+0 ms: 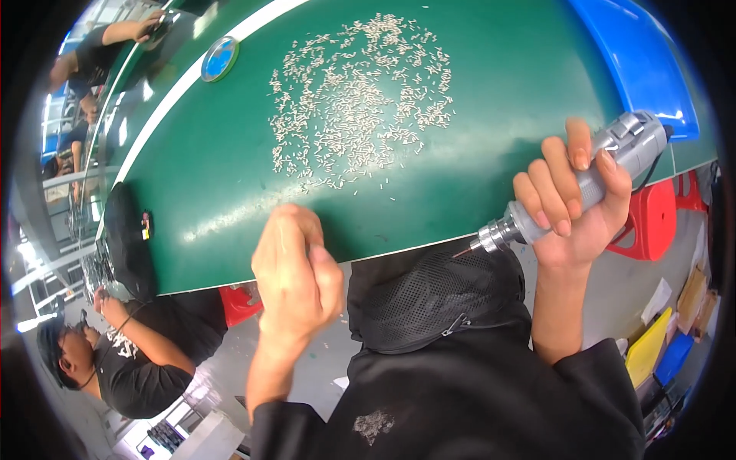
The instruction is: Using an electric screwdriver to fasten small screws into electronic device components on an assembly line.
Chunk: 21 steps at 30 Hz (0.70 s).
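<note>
My right hand [571, 203] is wrapped round the grey body of an electric screwdriver [629, 146], held above the table's near right edge. Its thin bit slants down to the left, over a black mesh bag [429, 303] at my waist. Curled into a fist, my left hand [295, 264] hovers at the table's front edge; whatever its fingers hold, if anything, is hidden. Beyond both hands, a great many small, pale, rod-shaped pieces [356, 115] lie scattered over the green table top [514, 100]. Neither hand touches them.
A large blue tray [644, 57] stands at the far right. At the far left is a small round dish [219, 60] with blue contents. A black pouch [126, 238] lies by the left edge. A co-worker [146, 345] sits at left; a red stool [655, 222] stands at right.
</note>
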Motion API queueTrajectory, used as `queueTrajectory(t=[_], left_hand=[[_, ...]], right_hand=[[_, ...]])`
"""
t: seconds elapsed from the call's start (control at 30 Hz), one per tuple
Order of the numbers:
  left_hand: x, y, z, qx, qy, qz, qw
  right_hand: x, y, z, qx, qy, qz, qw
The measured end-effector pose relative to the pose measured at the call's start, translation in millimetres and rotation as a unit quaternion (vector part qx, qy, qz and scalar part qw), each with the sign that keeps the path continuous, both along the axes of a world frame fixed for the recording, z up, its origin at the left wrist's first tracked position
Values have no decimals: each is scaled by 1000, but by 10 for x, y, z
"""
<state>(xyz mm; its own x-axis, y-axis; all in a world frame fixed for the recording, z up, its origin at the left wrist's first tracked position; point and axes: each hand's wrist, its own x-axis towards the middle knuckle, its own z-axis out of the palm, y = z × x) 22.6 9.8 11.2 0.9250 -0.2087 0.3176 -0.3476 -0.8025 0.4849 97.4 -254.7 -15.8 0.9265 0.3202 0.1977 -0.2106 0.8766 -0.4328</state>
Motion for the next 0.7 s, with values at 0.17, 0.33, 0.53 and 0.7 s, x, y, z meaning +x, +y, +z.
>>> queueTrajectory(t=[0.17,0.33,0.53,0.7], left_hand=[[-224,-380,-69,-342,107,57,932],[-217,-520,-150,-595,167,-31,786],[-235,-595,-179,-656,186,-60,729],[-241,-614,-180,-681,193,-68,703]], right_hand=[[-17,149,136,18,-3,-27,999],[-71,328,396,96,-11,-28,995],[-115,355,416,73,-10,-51,996],[-69,210,322,50,-48,-8,998]])
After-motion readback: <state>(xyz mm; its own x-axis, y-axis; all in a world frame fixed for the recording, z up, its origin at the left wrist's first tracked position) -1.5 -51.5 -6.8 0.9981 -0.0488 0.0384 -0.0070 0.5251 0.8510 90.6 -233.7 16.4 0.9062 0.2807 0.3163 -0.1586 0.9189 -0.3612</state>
